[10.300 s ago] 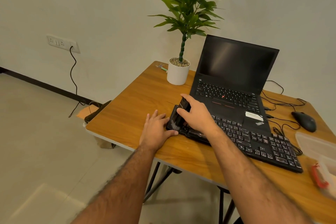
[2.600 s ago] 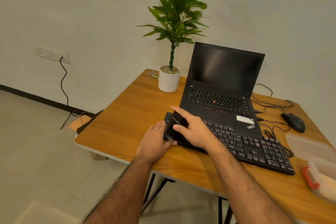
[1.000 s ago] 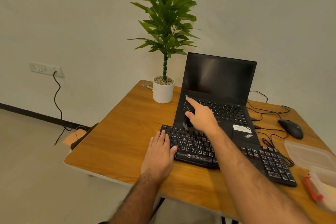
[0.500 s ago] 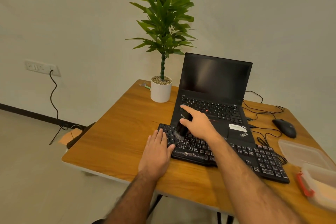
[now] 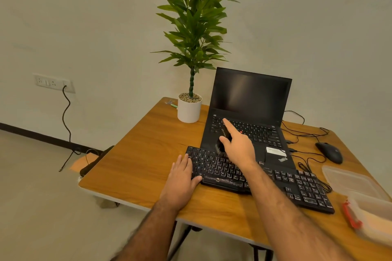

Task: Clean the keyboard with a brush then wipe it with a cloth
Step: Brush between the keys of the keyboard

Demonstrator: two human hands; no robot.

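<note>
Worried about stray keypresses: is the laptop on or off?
Cannot tell if powered. The laptop lid is open and its screen is dark.

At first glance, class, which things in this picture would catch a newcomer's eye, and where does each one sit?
The tall green potted plant stands at the table's far edge, beside the open black laptop with its dark screen. In front of the laptop lies a black keyboard; the left hand rests flat at its left end, while the right hand holds a dark brush in its grip above the keys.
</note>
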